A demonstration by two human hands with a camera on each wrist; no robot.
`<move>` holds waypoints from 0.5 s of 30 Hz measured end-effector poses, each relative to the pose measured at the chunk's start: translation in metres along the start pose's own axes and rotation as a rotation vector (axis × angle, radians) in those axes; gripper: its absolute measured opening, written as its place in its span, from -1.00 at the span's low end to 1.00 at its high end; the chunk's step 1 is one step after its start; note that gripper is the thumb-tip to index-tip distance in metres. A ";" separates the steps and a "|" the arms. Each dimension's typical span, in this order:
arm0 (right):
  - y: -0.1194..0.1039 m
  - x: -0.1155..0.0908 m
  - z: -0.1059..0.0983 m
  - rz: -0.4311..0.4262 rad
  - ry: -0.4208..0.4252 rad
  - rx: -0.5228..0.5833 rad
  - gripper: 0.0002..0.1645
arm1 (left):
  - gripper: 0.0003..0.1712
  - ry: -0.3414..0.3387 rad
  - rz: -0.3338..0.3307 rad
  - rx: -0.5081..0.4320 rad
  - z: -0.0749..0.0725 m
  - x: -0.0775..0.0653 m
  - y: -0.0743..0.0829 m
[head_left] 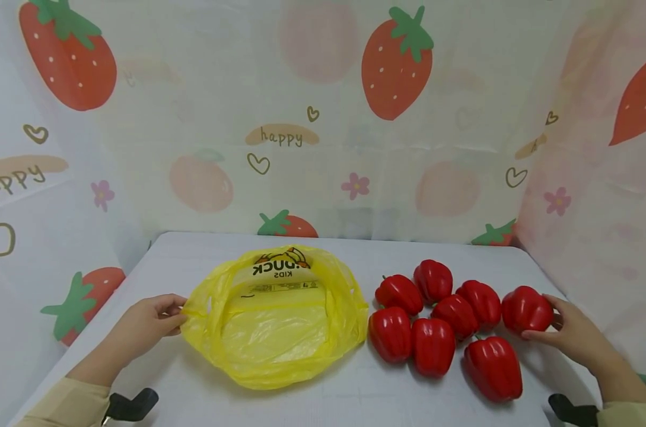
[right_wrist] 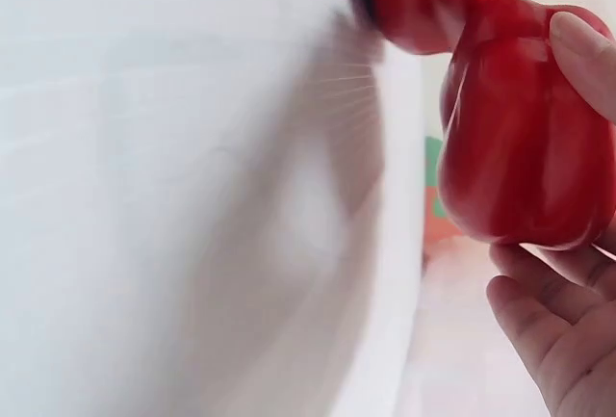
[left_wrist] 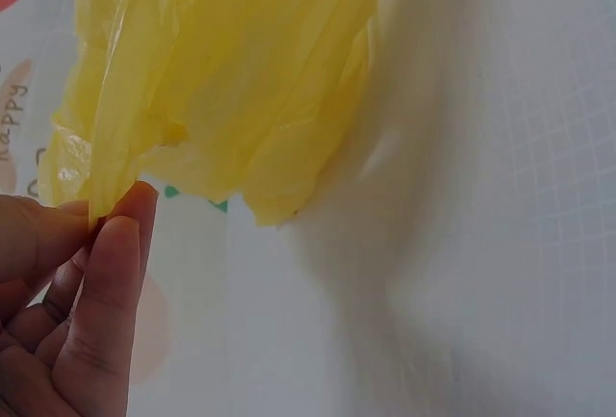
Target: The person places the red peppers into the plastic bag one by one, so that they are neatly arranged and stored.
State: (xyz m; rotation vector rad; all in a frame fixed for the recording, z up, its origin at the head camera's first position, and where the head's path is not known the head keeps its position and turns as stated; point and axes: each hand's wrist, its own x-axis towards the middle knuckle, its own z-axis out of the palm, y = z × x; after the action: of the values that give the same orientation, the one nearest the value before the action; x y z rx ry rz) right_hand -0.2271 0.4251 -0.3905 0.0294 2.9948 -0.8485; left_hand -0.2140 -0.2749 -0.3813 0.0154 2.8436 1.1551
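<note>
A yellow plastic bag [head_left: 271,338] lies with its mouth spread wide on the white table, mirrored "DUCK KIDS" print showing inside. At its left edge, my left hand [head_left: 149,323] pinches the rim between thumb and fingers; the left wrist view shows the thin film [left_wrist: 111,147] caught at the fingertips. My right hand [head_left: 576,332] grips a red bell pepper [head_left: 527,309] at the far right of the group. In the right wrist view the thumb lies on one side of this pepper [right_wrist: 525,138] and fingers on the other, with it held off the table.
Several more red bell peppers [head_left: 433,347] sit in a cluster between the bag and my right hand; one [head_left: 493,369] lies nearest the front. The white table [head_left: 344,397] is enclosed by strawberry-printed cloth walls [head_left: 323,178] at the back and both sides.
</note>
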 end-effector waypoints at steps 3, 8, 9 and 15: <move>-0.006 -0.001 -0.004 -0.027 0.014 0.003 0.34 | -0.60 -0.002 -0.002 -0.002 0.000 0.000 -0.001; -0.018 0.002 -0.013 -0.064 0.032 0.019 0.31 | -0.60 -0.003 0.005 -0.008 0.000 0.000 -0.001; -0.020 0.003 -0.014 -0.072 0.034 0.022 0.30 | -0.60 -0.002 0.005 -0.009 0.000 0.001 -0.001; -0.030 0.007 -0.020 -0.107 0.037 0.027 0.28 | -0.60 -0.001 -0.005 -0.010 0.001 0.003 0.001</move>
State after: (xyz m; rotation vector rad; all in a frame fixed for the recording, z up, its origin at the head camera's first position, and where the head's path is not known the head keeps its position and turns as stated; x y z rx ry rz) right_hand -0.2352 0.4096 -0.3580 -0.1173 3.0430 -0.9077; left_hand -0.2165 -0.2739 -0.3817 0.0082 2.8354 1.1677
